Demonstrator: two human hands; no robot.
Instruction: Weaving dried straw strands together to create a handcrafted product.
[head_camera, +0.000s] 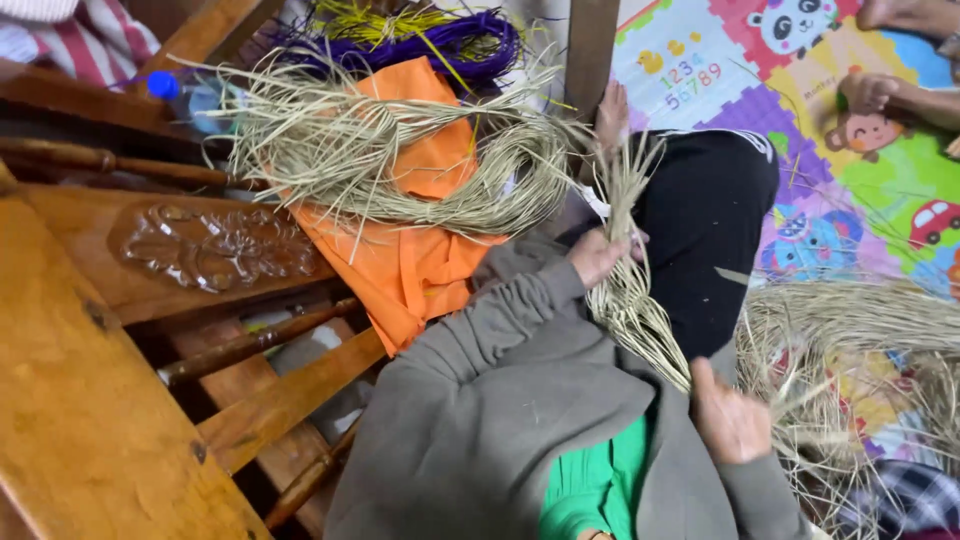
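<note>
Two hands working a plait of dry straw over the lap.

The left hand (597, 256), in a grey sleeve, has its fingers closed round the upper part of a pale straw braid (632, 300), where loose stiff strands fan upward; the right hand (730, 420) pinches the braid's lower end, fingers curled tight on it. The braid runs slanting between both hands, above a black trouser leg (705, 230). To the left, a loose coil of straw (400, 160) lies on smooth orange cloth (405, 270), with purple fibre (460, 45) behind. A carved, glossy wooden chair (200, 250) stands beside it. More tangled straw (850, 350) rests on a colourful foam mat (870, 180).
</note>
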